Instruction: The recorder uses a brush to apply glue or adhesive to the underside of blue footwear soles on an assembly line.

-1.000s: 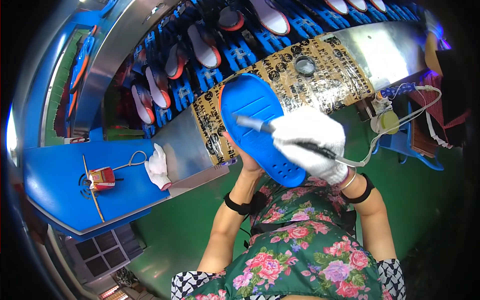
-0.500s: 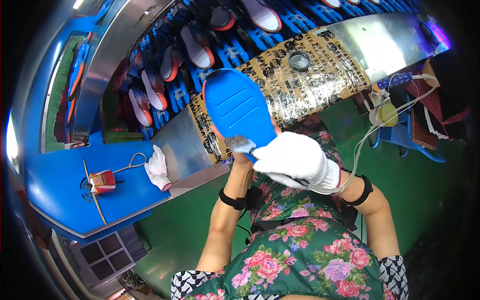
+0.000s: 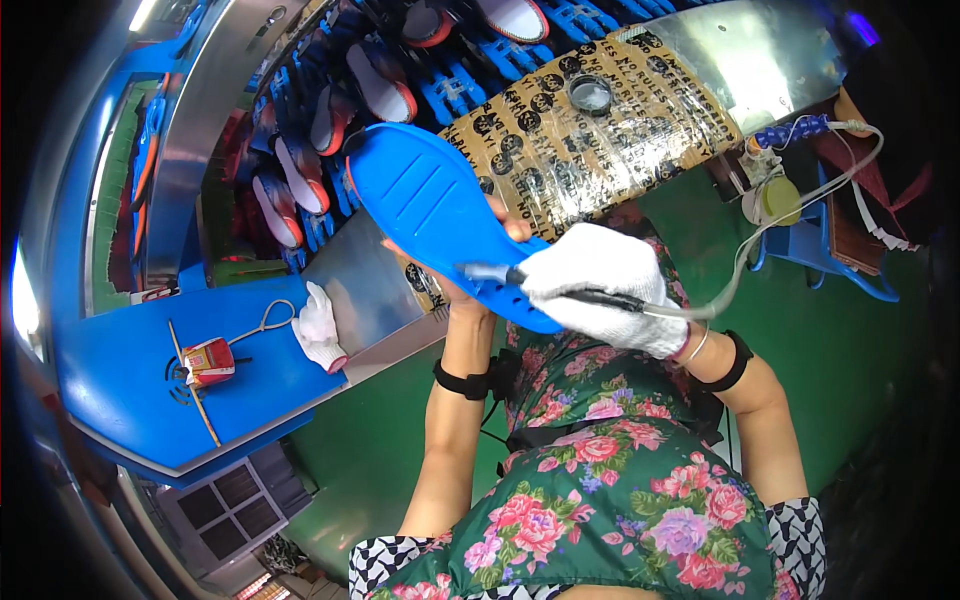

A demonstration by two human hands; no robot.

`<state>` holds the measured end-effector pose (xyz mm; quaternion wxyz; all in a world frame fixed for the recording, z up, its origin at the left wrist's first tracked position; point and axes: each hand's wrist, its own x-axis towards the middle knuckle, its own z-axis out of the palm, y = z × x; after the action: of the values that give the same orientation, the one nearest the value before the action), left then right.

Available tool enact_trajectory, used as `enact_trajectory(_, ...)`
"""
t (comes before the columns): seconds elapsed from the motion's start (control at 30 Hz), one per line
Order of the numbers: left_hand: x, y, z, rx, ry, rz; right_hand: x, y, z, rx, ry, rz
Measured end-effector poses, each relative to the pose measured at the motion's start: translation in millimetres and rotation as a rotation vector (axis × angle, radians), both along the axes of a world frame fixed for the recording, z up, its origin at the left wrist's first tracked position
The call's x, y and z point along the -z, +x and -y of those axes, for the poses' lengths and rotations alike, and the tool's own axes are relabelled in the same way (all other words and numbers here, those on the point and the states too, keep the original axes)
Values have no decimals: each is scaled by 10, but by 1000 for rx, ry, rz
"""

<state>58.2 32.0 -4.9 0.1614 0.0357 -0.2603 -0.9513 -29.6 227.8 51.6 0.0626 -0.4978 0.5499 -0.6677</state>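
Note:
My bare left hand [image 3: 466, 303] grips a blue shoe sole [image 3: 425, 195] from beneath, its fingers curled over the edges. Three grooves cross the sole's wide part, and small holes show at its narrow end; a thin orange-red strip shows at the left rim. My right hand [image 3: 610, 290], in a white knitted glove, is closed round a brush [image 3: 492, 272] with a dark handle. Its pale bristles lie over the narrow half of the sole; whether they touch is hard to tell. From the handle, a clear tube [image 3: 725, 295] curves off to the right.
Ahead, shoes [image 3: 385, 85] with white bottoms stand on blue racks. A ledge wrapped in printed tape [image 3: 560, 150] carries a small round dish [image 3: 590, 95]. On the blue table [image 3: 110, 340] at left lie a spare white glove [image 3: 318, 328] and a red box [image 3: 208, 362].
The blue sole has shifted left and tilted, with its narrow end now farther out to the right. The brush has turned more level, and its handle shows more.

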Motion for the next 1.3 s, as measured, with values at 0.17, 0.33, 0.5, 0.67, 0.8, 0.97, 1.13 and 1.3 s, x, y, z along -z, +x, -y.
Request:
enact_trajectory(0.17, 10, -47, 85, 141, 92, -143, 5, 213, -10, 29, -31, -190)
enact_trajectory(0.33, 38, -54, 117, 80, 118, -138, -7, 67, -49, 59, 4, 26)
enact_trajectory(0.5, 124, -23, 255, 49, 87, -67, 107, 258, -74, -26, -29, -139)
enact_trajectory(0.67, 44, -23, 285, 67, 33, 20, 116, 82, -100, 65, 31, -24)
enact_trajectory(0.8, -108, -126, 213, 170, 72, 13, 120, 339, -145, -129, 128, 20)
enact_trajectory(0.97, -164, -110, 229, 240, 169, 17, 99, 131, -166, -158, 12, 0)
enact_trajectory(1.13, -120, -142, 353, 390, 58, 206, 281, 279, -167, -115, 32, -336)
enact_trajectory(1.3, -125, -114, 402, 540, 94, 134, 146, 181, -206, -407, 29, 43)
